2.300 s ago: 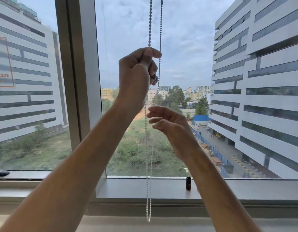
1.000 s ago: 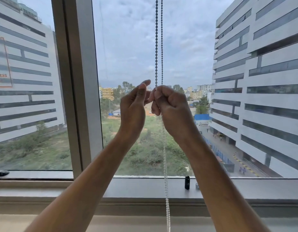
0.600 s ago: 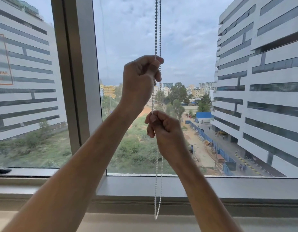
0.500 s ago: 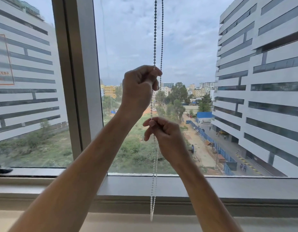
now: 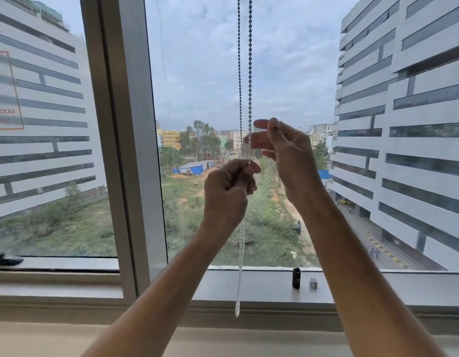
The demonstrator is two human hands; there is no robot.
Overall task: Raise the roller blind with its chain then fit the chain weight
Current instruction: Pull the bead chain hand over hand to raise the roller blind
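Chain pinched in left hand, right hand fingers spread beside it

Soft overcast daylight through the glass — arms backlit, edges bowed.

Bare forearms, no sleeves; possibly a ring on the right hand.

Standing at upper-floor window, likely office. Looking through grey aluminium frame at white multi-storey blocks with dark ribbon windows on both sides. Seeing scrubby green plot far below, small figures walking on road. Red-bordered sticker on left pane reading "ACCESS", rest blurred. Bead chain hanging before glass, wide grey sill beneath.
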